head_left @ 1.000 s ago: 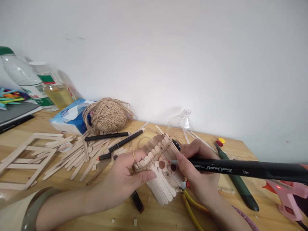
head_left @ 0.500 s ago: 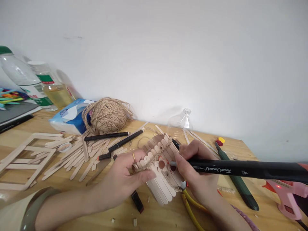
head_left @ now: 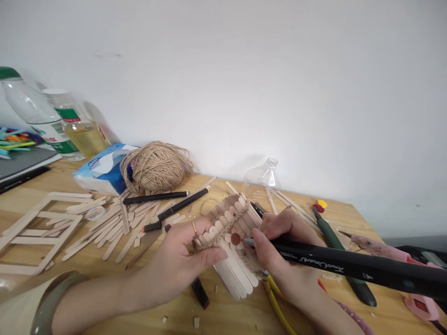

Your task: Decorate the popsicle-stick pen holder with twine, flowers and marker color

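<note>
My left hand grips a small piece made of wooden sticks, its thumb pressed on the near face. Twine and rounded stick ends edge the piece, and a flower with a brown centre shows on it. In my right hand is a long black marker, held between thumb and fingers. The marker's tip points left, close to the brown flower centre; whether it touches cannot be made out.
A twine ball, tissue pack and bottles stand back left. Loose sticks and a stick frame lie left. Yellow-handled pliers, a green tool and a pink glue gun are right.
The marker's tip has shifted slightly left and down, and its rear end has dropped. The glue gun on the right looks differently placed, its nozzle now showing above the marker.
</note>
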The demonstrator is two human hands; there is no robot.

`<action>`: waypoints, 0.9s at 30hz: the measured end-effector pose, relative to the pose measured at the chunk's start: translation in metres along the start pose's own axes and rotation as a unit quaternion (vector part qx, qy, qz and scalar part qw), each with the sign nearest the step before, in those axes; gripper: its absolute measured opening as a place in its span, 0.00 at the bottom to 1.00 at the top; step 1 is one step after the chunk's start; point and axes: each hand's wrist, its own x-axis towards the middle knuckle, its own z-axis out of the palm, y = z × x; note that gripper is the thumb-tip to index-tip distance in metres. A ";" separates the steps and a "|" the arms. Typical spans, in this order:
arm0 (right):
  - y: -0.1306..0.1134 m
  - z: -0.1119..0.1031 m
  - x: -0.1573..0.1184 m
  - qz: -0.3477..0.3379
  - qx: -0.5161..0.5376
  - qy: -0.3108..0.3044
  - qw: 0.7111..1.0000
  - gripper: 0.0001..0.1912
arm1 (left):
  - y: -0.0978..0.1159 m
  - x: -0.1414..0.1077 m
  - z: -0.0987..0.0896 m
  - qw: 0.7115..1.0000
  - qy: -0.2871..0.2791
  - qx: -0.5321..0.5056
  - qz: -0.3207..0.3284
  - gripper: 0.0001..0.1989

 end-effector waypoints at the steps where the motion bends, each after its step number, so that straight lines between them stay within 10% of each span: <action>1: 0.000 0.001 0.000 -0.004 0.005 0.002 1.000 0.12 | 0.001 0.000 0.000 1.000 -0.002 -0.007 0.001 0.07; 27: -0.003 -0.001 0.000 0.004 -0.007 0.004 1.000 0.13 | -0.002 -0.002 0.000 1.000 0.005 -0.016 -0.006 0.08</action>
